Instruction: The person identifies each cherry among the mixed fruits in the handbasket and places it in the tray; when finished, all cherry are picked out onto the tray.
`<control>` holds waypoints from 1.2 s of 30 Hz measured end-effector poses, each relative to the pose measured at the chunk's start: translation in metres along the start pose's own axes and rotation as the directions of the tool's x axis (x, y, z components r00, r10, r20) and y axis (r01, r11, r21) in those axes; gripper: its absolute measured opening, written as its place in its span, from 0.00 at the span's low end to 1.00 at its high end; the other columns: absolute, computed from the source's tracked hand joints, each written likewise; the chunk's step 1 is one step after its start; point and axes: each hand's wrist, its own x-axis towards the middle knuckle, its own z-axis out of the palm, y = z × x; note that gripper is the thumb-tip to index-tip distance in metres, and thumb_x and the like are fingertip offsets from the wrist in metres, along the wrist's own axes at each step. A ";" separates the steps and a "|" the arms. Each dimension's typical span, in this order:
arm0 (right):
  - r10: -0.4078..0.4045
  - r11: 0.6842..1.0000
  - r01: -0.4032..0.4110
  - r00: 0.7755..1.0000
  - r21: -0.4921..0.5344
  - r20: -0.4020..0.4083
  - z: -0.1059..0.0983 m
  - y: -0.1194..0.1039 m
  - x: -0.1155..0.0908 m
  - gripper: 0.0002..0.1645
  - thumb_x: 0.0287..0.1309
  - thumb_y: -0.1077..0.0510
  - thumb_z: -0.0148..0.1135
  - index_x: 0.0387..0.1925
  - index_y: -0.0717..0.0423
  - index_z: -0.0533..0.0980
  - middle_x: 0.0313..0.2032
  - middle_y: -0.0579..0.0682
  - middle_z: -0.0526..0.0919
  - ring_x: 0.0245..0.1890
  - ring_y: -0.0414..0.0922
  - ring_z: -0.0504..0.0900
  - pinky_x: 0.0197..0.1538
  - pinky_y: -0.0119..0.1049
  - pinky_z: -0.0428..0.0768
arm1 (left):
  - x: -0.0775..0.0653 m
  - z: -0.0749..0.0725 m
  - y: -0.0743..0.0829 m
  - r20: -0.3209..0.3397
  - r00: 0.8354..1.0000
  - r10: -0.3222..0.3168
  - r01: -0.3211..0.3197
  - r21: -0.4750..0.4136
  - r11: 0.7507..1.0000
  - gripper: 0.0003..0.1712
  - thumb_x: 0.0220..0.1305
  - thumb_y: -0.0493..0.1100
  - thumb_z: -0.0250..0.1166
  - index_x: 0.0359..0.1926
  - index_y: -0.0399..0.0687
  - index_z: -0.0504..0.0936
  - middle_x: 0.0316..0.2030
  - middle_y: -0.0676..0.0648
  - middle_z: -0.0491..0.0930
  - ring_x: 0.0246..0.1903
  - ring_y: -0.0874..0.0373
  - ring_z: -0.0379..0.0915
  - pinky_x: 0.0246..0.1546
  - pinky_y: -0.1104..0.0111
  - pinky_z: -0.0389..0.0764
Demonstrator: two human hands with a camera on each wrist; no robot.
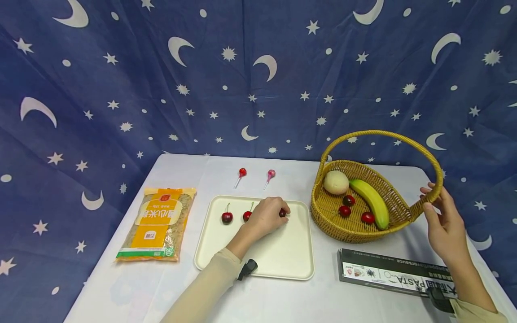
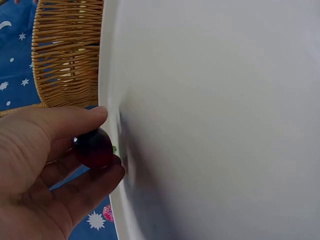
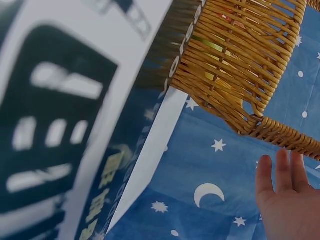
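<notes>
My left hand (image 1: pixel 264 219) pinches a dark red cherry (image 2: pixel 94 149) between thumb and fingertips, over the right part of the cream tray (image 1: pixel 282 258). Two stemmed cherries lie on the tray left of that hand: one cherry (image 1: pixel 227 218) in plain sight, the other cherry (image 1: pixel 247 216) partly covered by the hand. My right hand (image 1: pixel 447 226) is at the right end of the wicker basket's handle (image 1: pixel 437 179), its straight fingers (image 3: pixel 283 172) right at it. Inside the wicker basket (image 1: pixel 343 231) are a banana (image 1: pixel 373 204), a pale round item (image 1: pixel 336 182) and three cherries (image 1: pixel 344 211).
Behind the tray lie a red lollipop (image 1: pixel 242 172) and a pink lollipop (image 1: pixel 271 173). An orange-and-clear food bag (image 1: pixel 157 224) lies left of the tray. The black-and-white pasta box (image 1: pixel 387 271) is in front of the basket, beside the right forearm. A starry blue cloth (image 1: pixel 226 112) hangs behind the table.
</notes>
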 end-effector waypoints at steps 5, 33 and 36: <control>-0.004 1.000 0.004 1.000 0.009 -0.008 0.001 0.002 0.000 0.34 0.82 0.61 0.50 0.82 0.40 0.60 0.67 0.24 0.74 0.61 0.16 0.69 0.57 0.06 0.66 | 0.002 0.002 0.001 0.020 1.000 -0.006 0.006 0.024 1.000 0.10 0.60 0.41 0.79 0.44 0.50 0.93 0.41 0.51 0.90 0.36 0.62 0.79 0.38 0.71 0.79; -0.012 1.000 0.013 1.000 0.010 -0.012 0.001 0.003 0.000 0.34 0.81 0.62 0.50 0.82 0.42 0.61 0.65 0.23 0.74 0.60 0.16 0.69 0.57 0.06 0.67 | 0.000 -0.003 0.012 -0.059 0.998 0.000 0.004 0.079 0.997 0.16 0.59 0.54 0.80 0.47 0.58 0.92 0.43 0.54 0.89 0.41 0.58 0.81 0.32 0.70 0.78; -0.012 1.000 0.013 1.000 0.012 -0.014 0.001 0.003 0.000 0.34 0.81 0.62 0.51 0.82 0.42 0.61 0.66 0.23 0.74 0.60 0.16 0.69 0.57 0.06 0.67 | 0.001 -0.005 0.015 -0.091 0.996 0.023 -0.018 0.055 0.998 0.15 0.60 0.54 0.80 0.47 0.58 0.92 0.44 0.54 0.89 0.41 0.58 0.82 0.34 0.69 0.80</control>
